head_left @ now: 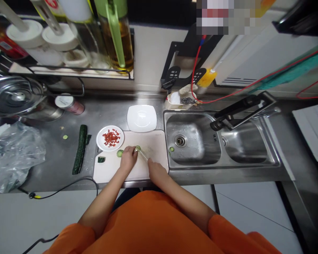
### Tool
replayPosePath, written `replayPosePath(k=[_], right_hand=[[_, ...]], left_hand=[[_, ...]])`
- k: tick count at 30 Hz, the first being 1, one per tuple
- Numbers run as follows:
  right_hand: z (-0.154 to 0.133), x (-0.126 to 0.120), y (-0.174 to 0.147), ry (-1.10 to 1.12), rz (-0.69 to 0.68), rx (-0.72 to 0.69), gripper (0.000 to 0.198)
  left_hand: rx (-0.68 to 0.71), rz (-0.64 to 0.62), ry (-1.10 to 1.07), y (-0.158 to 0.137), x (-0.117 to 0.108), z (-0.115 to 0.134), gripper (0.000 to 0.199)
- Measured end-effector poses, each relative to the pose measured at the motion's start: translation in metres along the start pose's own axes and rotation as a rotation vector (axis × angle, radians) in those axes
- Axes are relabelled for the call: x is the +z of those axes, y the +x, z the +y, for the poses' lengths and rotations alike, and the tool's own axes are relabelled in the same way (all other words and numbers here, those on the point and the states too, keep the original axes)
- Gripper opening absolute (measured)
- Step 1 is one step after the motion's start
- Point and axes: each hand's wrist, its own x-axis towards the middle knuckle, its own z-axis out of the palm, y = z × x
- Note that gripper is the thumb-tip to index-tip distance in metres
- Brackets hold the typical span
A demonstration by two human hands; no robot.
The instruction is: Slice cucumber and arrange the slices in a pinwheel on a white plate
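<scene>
A white cutting board [153, 141] lies at the counter's front edge, under both hands. My left hand [128, 160] is closed, its fingertips pressed on a cucumber slice [138, 147] near the board's middle. In my right hand [157, 173] is a thin knife [143, 155], its handle hidden in my closed fingers and its tip beside my left fingertips. Another cucumber slice [119, 153] lies just left of my left hand. Farther left on the board sits a dark green cucumber chunk [101, 159]. A long cucumber [80, 151] rests on the counter.
A white dish [99, 140] of small red pieces touches the board's back left. Behind the board lies a white square plate [141, 118]. To the right is a double sink [193, 160] with a black faucet [233, 109]. A plastic bag [18, 151] and cable [69, 183] are left.
</scene>
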Motion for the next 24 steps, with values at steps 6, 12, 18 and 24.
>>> replayPosePath(k=[6,12,18,24], right_hand=[[0.009,0.001,-0.011,-0.017,-0.032,-0.002,0.045],[0.019,0.004,-0.024,-0.016,-0.108,0.032,0.044],[0.021,0.004,-0.026,-0.001,-0.096,0.033,0.047],[0.023,0.006,-0.025,0.008,-0.107,0.041,0.048]], left_hand=[[-0.017,0.003,0.002,0.002,-0.002,0.001,0.025],[-0.076,0.005,0.005,0.011,-0.005,0.007,0.024],[-0.137,-0.061,0.051,0.02,-0.006,0.015,0.015],[-0.086,-0.072,0.121,0.02,-0.004,0.018,0.017]])
